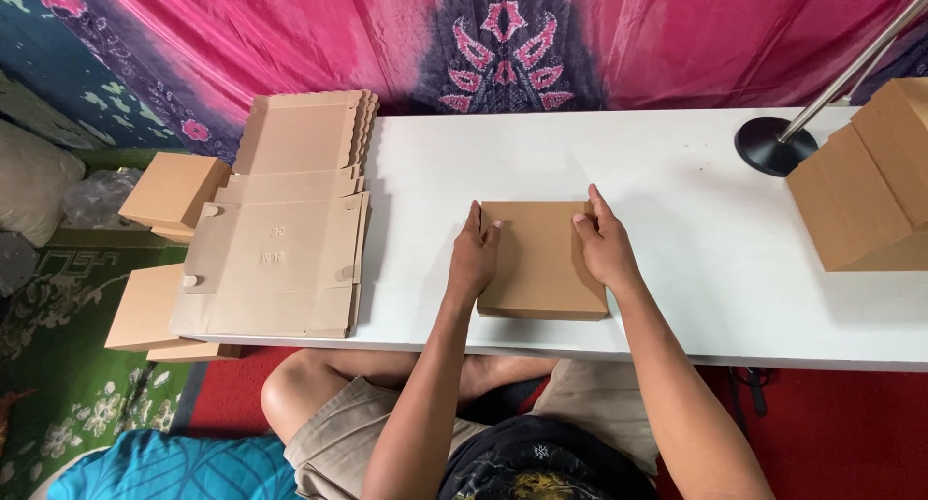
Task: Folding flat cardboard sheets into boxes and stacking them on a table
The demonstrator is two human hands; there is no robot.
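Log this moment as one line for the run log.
left hand: flat on closed brown cardboard box, left edge | right hand: on its right edge | box: on white table | stack of flat cardboard blanks: left

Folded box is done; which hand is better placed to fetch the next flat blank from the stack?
Left. The left hand rests on the folded box edge nearest the stack of flat blanks; the right hand would probably have to cross over.
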